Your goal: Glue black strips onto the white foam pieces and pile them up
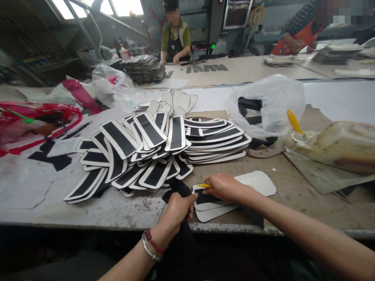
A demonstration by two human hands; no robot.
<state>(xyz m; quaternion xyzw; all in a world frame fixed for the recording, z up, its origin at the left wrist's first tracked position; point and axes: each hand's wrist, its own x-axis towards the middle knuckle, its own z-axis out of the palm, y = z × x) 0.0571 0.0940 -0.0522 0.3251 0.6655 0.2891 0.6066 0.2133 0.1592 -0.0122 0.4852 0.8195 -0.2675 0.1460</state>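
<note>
My right hand (221, 187) is closed on a yellow tool (203, 185), whose tip lies over the left end of a white panel (258, 181) partly covered by a black strip (205, 199). At the panel's left edge my left hand (178, 208) has its fingers pressed together, with dark fabric (182, 188) beside and below it. What those fingers hold, if anything, is too hidden to name. A second white panel (208, 215) sticks out under the first. Just behind the hands lies a heap of white panels with black centres (152, 130).
A pale container (345, 146) with a yellow handle (294, 121) stands at the right. Behind are a clear plastic bag (275, 101) and red bags (17, 125) at left. Two people work at the far table (243, 70). The near table edge (117, 229) runs below my hands.
</note>
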